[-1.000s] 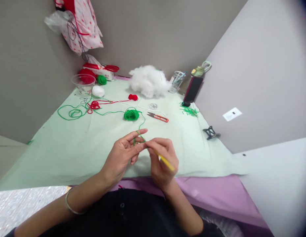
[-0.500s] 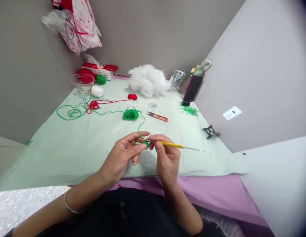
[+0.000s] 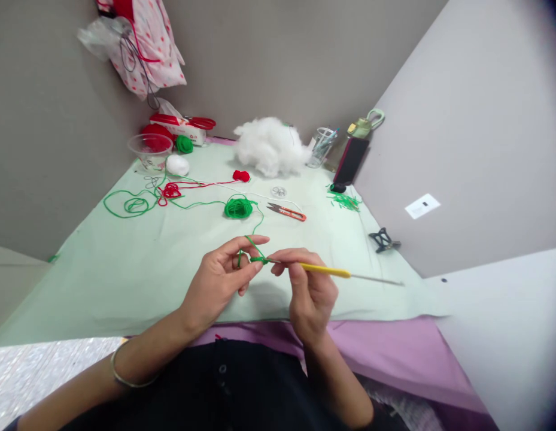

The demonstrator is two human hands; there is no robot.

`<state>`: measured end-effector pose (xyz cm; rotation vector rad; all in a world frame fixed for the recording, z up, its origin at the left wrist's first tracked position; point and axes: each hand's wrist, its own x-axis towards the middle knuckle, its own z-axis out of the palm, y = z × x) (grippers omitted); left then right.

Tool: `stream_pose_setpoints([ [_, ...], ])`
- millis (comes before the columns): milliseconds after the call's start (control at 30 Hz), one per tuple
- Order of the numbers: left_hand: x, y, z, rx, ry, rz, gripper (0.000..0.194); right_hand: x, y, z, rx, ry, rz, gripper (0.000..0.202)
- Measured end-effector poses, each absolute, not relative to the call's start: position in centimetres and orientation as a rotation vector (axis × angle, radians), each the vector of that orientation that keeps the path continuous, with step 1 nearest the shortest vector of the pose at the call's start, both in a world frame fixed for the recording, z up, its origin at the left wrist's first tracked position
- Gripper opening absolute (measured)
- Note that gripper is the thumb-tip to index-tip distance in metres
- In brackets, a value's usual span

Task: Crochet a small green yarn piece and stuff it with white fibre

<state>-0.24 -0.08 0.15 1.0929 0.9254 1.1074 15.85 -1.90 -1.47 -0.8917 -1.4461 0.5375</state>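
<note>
At the far left, we see loose green loops [image 3: 134, 208] lying beside a red tangle [image 3: 171, 191]; a pull on either could snag the other, since their strands run close together. Right of these sits the green ball [image 3: 238, 208], its working strand [image 3: 260, 222] leading near to our left hand [image 3: 217, 272]. If the ball caught, the strand could tighten over our raised forefinger and draw the stitches too snug. Our left thumb and fingers pinch the small green piece [image 3: 260, 260], which is between our two hands, above the pale cloth [image 3: 376, 299]; with so little to grip, it could twist or slip. Just beyond, the orange snips [image 3: 289, 212] point their blades left, near the strand, so slack drifting that way might catch on them. Our right hand [image 3: 313, 296] pinches the yellow-handled hook [image 3: 327, 270], its near-left end at the green piece; too steep a tilt could drop a loop or split the yarn. The hook's bare right end sticks out past our hand, and might brush the cloth if we dipped it. Farther right, green clippings [image 3: 345, 202] could cling to the yarn if it strayed there.
</note>
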Motion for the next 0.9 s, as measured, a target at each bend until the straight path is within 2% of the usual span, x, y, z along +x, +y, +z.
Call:
stream_pose_setpoints([
  [167,0.1,-0.5,0.2,1.164,0.972,1.196,0.031,15.7,-1.8,-2.1,-0.866,-1.700,0.179,0.026],
  [267,0.3,-0.5,0.2,0.983,0.877,1.136,0.046,15.3,-1.5,-3.2,-0.887,-1.752,-0.124,0.033],
  [333,0.3,-0.2,0.3,0.795,0.771,1.008,0.051,15.2,-1.5,-3.5,-0.891,-1.714,-0.186,0.037],
  [467,-0.1,0.4,0.6,0.601,0.667,0.942,0.038,15.3,-1.7,-2.5,-0.874,-1.482,0.243,0.028],
  [600,-0.1,0.3,0.9,0.699,0.705,0.997,0.039,15.3,-1.6,-1.4,-0.836,-1.277,0.609,0.019],
  [733,0.4,-0.2,0.8,0.777,0.752,1.025,0.042,15.0,-1.4,-1.6,-0.877,-1.344,0.648,0.018],
  [900,0.2,0.0,0.9,0.739,0.725,0.966,0.060,15.6,-1.4,-1.7,-0.822,-1.329,0.689,0.016],
])
